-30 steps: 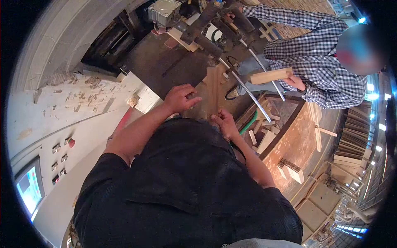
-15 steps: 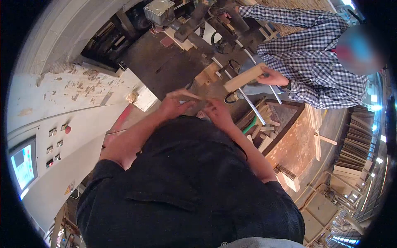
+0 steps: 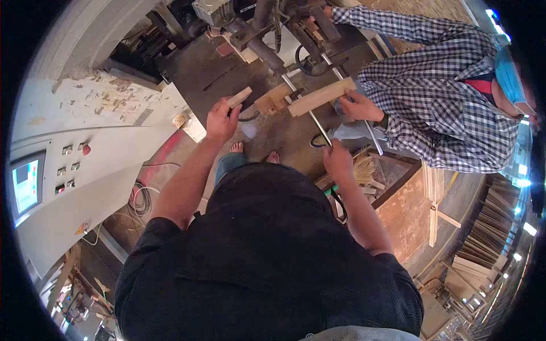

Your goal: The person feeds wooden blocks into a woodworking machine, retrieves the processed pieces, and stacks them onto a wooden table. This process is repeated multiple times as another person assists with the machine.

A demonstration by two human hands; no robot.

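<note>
My left hand [image 3: 222,123] is raised in front of me, its fingers closed around a short wooden piece [image 3: 240,97] that points up and to the right. My right hand [image 3: 340,163] is closed at the near end of a shiny metal rod [image 3: 319,128], which comes out of the machine [image 3: 267,54] ahead. A second metal rod [image 3: 372,136] runs alongside to the right. Above the first rod, a co-worker's hand [image 3: 359,107] holds a longer flat wooden block [image 3: 322,97]. Another wooden block [image 3: 273,100] lies by the rod on the machine side.
A co-worker in a checked shirt [image 3: 426,96] stands at the right. On the left is a white control cabinet [image 3: 96,170] with a screen [image 3: 25,182] and buttons. A wooden bin [image 3: 392,184] with offcuts and a brush stands at the right. Cables [image 3: 142,199] hang beside the cabinet.
My hands, close together before at a thin wooden piece, have moved apart. The left went up and left with the piece; the right moved right to the rod. The co-worker's block shifted slightly left and up.
</note>
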